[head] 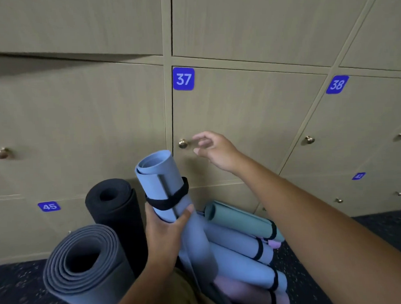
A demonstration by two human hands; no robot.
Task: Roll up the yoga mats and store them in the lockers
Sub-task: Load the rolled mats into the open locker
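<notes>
My left hand (pixel 162 232) has its grip wrapped around a rolled light-blue yoga mat (pixel 171 198), thumb on one side and fingers on the other, just below the black strap (pixel 168 198) that binds the roll. The mat stands nearly upright, its open end tilted toward 11 o'clock. My right hand (pixel 214 151) reaches toward 12 o'clock with its grip spread loosely, fingertips just beside the brass knob (pixel 183 143) of locker 37 (pixel 239 118) but not yet touching it; the door is shut. The blue number plate (pixel 183 78) sits at that door's upper left corner. Locker 38 (pixel 353 128) lies toward 2 o'clock, also shut, and the plate for 45 (pixel 49 206) shows toward 9 o'clock. At 8 o'clock from my left hand a thick grey rolled mat (pixel 85 267) stands on end, with a black rolled mat (pixel 116 214) just behind it. Toward 4 o'clock, a heap of strapped rolls lies on the dark speckled floor (pixel 18 292) against the lockers: a green mat (pixel 240 219) on top, blue mats (pixel 242 257) beneath, a pink one (pixel 240 289) lowest.
</notes>
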